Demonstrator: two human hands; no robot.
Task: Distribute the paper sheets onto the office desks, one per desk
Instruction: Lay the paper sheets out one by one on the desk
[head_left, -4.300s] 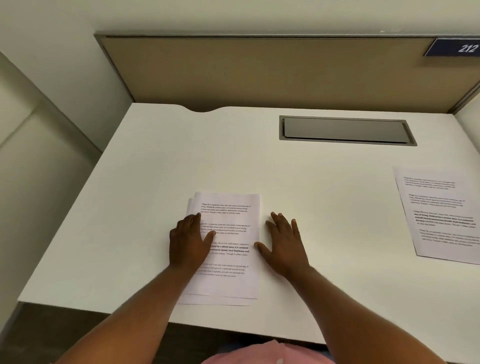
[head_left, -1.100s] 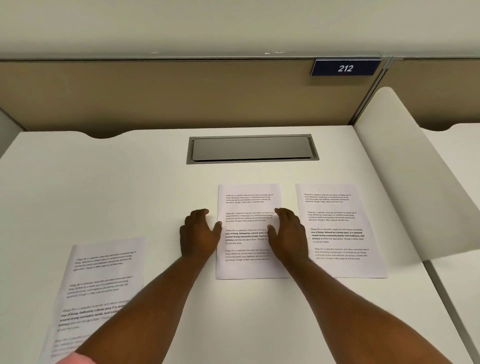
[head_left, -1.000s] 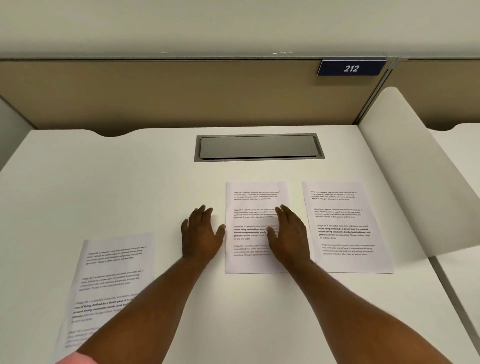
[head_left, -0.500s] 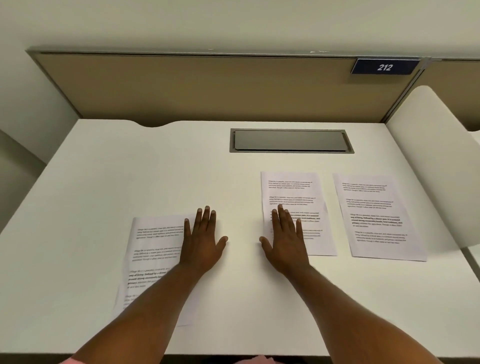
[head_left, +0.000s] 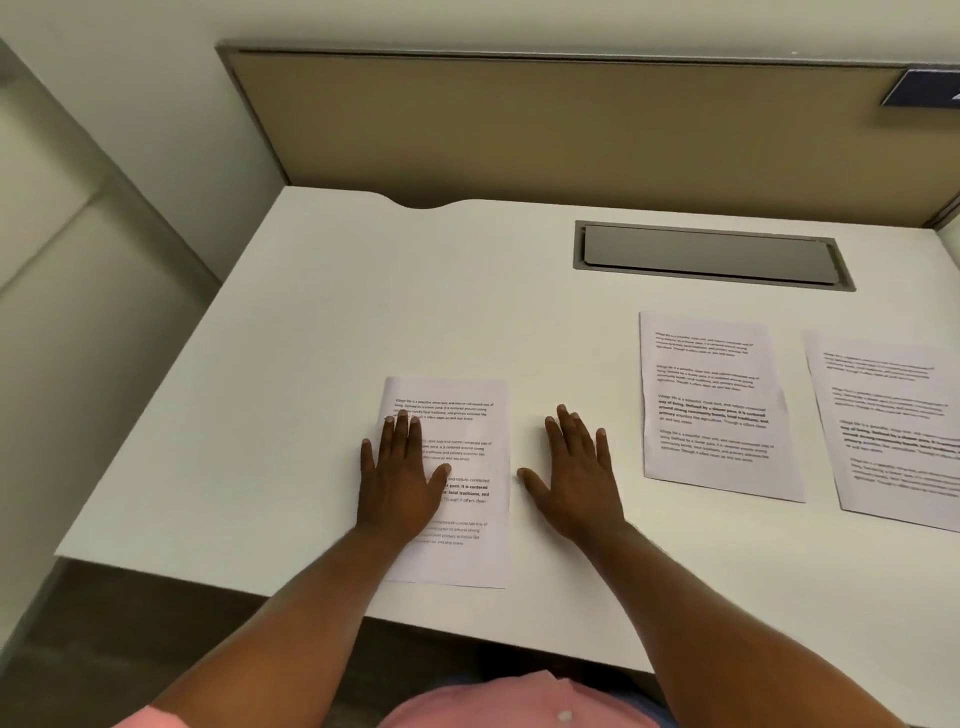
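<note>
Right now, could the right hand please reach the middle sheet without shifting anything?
Probably yes: the right hand lies flat on bare desk beside the middle sheet, nothing between them.

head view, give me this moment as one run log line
left hand flat on left sheet | right hand flat on bare desk | middle sheet and right sheet lie untouched

Three paper sheets (head_left: 457, 483) (head_left: 711, 405) (head_left: 893, 431), two hands (head_left: 400, 478) (head_left: 576, 478), one desk (head_left: 322, 322), one tray lid (head_left: 709, 254).
</note>
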